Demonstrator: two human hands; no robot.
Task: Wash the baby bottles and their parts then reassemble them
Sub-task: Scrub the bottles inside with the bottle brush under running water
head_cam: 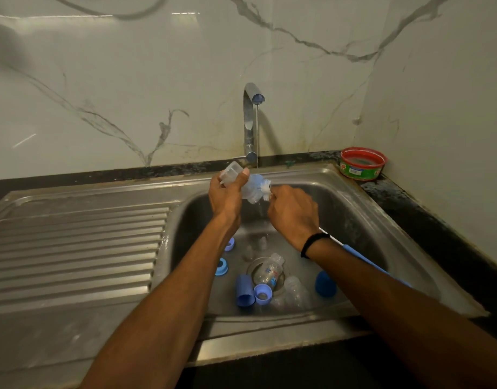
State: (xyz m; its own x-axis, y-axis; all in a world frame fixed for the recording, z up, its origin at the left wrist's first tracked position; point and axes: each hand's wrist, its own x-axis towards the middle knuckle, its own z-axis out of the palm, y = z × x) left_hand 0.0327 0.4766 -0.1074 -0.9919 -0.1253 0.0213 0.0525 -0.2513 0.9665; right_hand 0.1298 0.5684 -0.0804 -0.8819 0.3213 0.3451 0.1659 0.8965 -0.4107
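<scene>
My left hand [227, 192] grips a clear baby bottle [233, 171] over the sink, its mouth pointing right. My right hand [293, 213] holds a bottle brush whose white and blue bristle head [260, 189] is partly inside the bottle mouth; its blue handle [365, 261] runs back under my wrist. Water runs from the tap [251, 122] just beside the bottle. On the sink floor lie another clear bottle [269, 269], a third clear bottle [296, 294], blue caps [244, 290] [324, 283], blue collar rings [262, 293] [221, 266] [229, 244] and clear teats [254, 247].
The steel sink basin [353, 209] has a ribbed draining board [73, 248] on its left. A red round tub [362, 163] stands on the dark counter at the back right corner. Marble-look wall tiles rise behind the tap.
</scene>
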